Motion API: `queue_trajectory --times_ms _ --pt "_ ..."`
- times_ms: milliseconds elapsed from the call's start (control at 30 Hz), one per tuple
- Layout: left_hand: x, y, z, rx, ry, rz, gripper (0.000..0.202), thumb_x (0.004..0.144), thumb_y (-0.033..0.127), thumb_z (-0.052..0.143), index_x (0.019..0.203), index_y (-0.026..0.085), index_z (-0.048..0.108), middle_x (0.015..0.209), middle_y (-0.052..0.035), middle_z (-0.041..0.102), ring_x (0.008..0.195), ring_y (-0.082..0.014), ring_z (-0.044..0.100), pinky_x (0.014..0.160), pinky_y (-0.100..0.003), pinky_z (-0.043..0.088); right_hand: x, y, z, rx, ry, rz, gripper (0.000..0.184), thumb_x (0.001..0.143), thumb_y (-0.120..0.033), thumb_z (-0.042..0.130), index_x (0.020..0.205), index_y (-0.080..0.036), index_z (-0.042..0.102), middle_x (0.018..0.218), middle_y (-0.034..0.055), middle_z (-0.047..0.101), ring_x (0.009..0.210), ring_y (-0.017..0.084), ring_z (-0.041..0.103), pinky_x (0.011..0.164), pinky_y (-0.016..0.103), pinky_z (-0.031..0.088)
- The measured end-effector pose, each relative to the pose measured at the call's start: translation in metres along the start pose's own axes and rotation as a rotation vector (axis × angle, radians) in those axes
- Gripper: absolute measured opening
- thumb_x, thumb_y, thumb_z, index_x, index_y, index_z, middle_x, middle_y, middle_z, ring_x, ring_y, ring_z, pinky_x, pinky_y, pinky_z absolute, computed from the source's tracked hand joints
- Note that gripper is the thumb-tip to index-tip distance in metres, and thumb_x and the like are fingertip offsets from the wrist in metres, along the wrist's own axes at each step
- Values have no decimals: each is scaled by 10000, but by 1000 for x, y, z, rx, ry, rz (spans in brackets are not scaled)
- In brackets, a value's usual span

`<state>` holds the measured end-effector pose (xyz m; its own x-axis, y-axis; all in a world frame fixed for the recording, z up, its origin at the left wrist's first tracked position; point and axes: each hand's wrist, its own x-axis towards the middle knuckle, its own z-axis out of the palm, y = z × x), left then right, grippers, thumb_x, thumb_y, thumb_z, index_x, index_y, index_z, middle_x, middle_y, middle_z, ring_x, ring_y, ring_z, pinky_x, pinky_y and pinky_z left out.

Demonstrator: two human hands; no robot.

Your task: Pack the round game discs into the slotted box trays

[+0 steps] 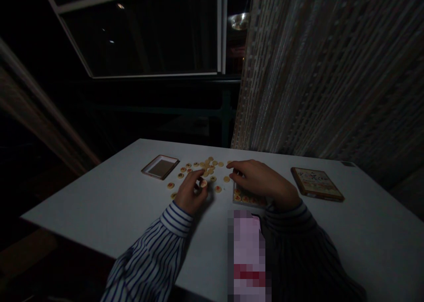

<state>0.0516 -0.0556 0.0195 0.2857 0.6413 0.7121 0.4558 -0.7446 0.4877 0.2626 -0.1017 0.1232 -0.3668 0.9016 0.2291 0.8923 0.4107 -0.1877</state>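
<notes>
My left hand (192,192) pinches a round xiangqi piece (203,183) with a red mark between thumb and fingers, just above the table. My right hand (261,180) reaches over a shallow tray (236,201) that holds several red-marked pieces in a row. Its index finger and thumb are apart, and the index tip is at or beside a loose piece (228,163); contact cannot be made out. Part of the tray is hidden under this hand. Between and beyond my hands lie several loose xiangqi pieces (211,159), some overlapping.
An upturned box lid or empty shallow box (161,166) lies at the left on the white table (109,205). A flat box with a printed cover (317,183) is at the right. A pixelated pink object (248,249) is in front. String curtains (298,72) hang behind.
</notes>
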Motion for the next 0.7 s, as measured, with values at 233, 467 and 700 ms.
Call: queue_trajectory --times_ms 233,467,700 --pt "25 16 17 -61 -27 16 491 706 89 531 1180 187 444 1053 -76 544 857 -144 538 633 -252 499 -1 5 -2 16 6 17 383 844 -311 422 1189 -195 544 1103 78 632 982 213 577 822 312 407" --pt "46 21 40 -131 -32 -20 495 719 119 542 1196 173 422 1049 -80 533 860 -146 541 674 -271 500 -2 10 -5 17 -10 64 365 839 -306 437 1171 -209 555 1054 68 650 919 197 594 769 284 414" --pt "38 23 66 -203 -76 -51 516 727 112 535 1217 194 396 1079 -78 516 891 -148 530 689 -269 500 -1 18 -5 35 -34 100 327 846 -297 430 1118 -200 583 1008 65 656 880 178 589 733 253 401"
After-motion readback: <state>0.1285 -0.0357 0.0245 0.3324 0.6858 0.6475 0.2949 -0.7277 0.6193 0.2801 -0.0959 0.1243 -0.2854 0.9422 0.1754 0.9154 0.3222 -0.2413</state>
